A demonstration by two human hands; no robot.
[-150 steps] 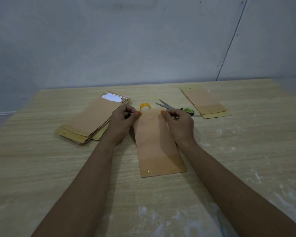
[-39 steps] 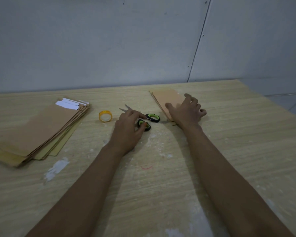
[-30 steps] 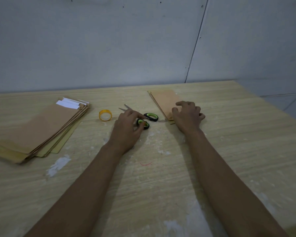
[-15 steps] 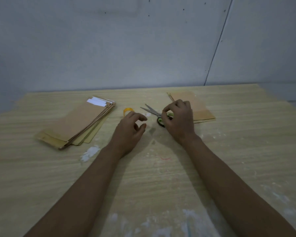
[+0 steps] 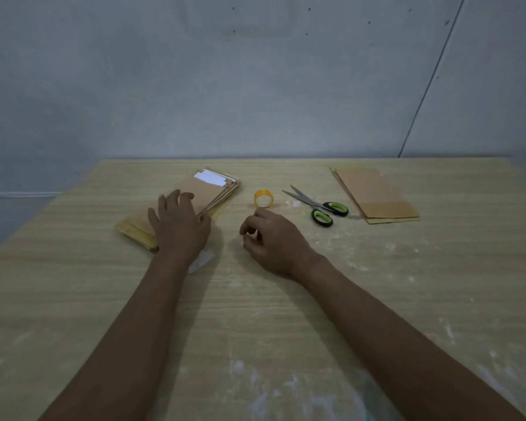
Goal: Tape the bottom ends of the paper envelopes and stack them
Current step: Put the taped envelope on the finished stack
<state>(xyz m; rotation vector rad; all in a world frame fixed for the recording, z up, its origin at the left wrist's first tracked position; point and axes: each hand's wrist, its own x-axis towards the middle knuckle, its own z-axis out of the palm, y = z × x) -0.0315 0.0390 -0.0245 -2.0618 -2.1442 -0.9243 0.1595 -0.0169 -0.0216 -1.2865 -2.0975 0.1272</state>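
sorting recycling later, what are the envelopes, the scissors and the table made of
Envelopes: matte brown kraft-looking paper, thin flat edges.
Scissors: shiny grey blades, likely metal; black and green handles look plastic.
Table: pale wood-grain surface, possibly laminate, with white smears.

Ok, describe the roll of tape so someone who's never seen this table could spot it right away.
On the wooden table, look toward the far edge, between the envelope pile on the left and the scissors. The tape roll stands there on its edge, just beyond the right hand. It is the only small yellow ring.
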